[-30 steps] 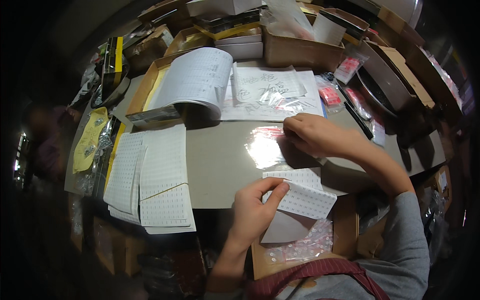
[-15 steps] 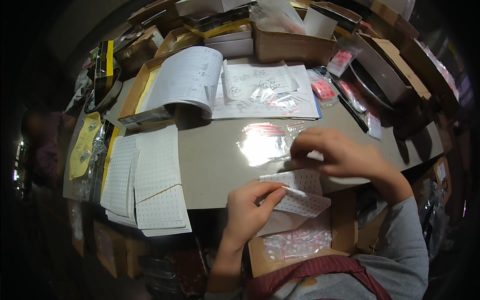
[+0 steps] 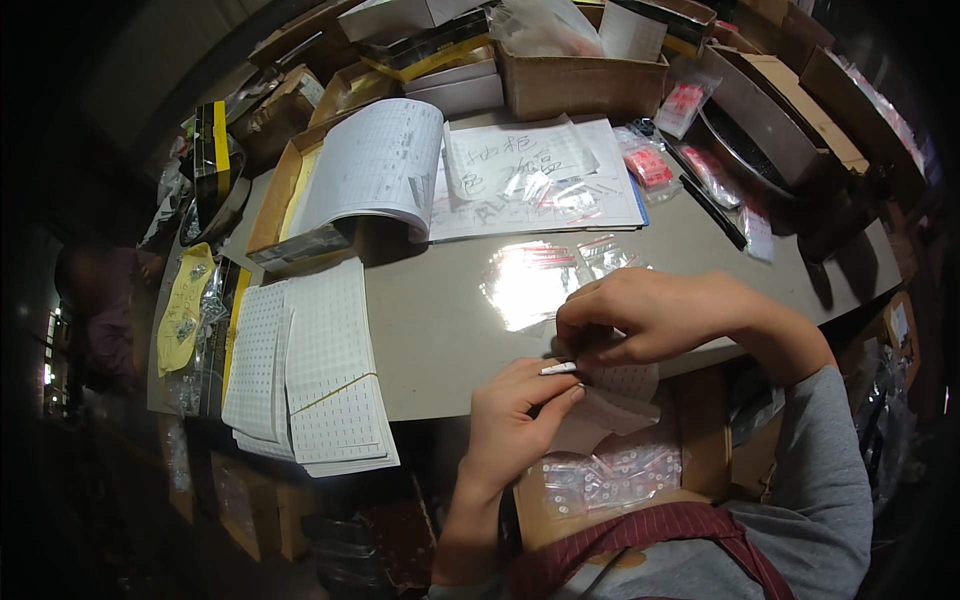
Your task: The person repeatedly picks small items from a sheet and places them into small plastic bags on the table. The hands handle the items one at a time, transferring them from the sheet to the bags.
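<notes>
Shifting leftward, the right hand [image 3: 640, 315] nears paper [image 3: 606, 412] in the left hand [image 3: 518, 410].

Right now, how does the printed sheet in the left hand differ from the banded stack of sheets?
The printed sheet is bent, while the banded stack lies flat. The left hand pinches the printed sheet, while the banded stack rests untouched on the table. A band crosses the banded stack; none shows on the printed sheet. Both are white paper bearing rows of small marks.
</notes>
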Action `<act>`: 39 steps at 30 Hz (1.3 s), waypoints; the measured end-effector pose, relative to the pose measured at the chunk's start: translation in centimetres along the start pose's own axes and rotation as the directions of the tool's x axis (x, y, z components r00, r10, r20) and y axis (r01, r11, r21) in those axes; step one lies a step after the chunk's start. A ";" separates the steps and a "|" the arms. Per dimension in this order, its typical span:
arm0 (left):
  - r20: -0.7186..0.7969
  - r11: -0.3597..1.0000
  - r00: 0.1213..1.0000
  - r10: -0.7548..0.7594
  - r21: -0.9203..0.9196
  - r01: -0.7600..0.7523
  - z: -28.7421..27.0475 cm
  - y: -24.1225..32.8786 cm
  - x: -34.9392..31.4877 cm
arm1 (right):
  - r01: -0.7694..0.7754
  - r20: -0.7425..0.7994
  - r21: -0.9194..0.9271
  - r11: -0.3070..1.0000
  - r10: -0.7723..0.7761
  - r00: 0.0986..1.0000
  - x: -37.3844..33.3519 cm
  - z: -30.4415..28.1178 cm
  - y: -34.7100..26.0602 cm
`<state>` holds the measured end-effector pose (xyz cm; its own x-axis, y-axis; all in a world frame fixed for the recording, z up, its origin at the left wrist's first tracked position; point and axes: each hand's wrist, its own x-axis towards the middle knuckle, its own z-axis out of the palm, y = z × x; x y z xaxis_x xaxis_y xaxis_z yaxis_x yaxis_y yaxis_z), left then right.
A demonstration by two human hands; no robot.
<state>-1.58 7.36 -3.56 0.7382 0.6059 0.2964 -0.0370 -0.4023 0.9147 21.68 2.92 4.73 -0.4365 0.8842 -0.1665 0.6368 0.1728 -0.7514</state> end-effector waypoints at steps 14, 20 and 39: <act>0.021 0.998 0.998 -0.066 0.018 0.066 -0.1 0.1 -0.1 | 0.070 -0.144 -0.239 0.968 -0.107 0.984 -1.2 1.9 -0.9; -0.011 0.988 0.988 -0.151 -0.008 0.151 0.0 0.9 0.0 | 0.064 -0.317 -0.152 0.986 -0.110 0.942 -3.4 -0.2 -0.8; -0.012 0.985 0.989 -0.150 -0.084 0.148 -0.3 0.7 0.1 | -0.456 -0.054 -0.493 0.741 0.497 0.866 -5.4 -3.7 2.9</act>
<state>-1.72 7.33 -2.85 0.7276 0.6672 0.1594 0.0161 -0.2489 0.9684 28.21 0.28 5.84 -0.0277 0.8751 -0.4831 0.9842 -0.0608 -0.1666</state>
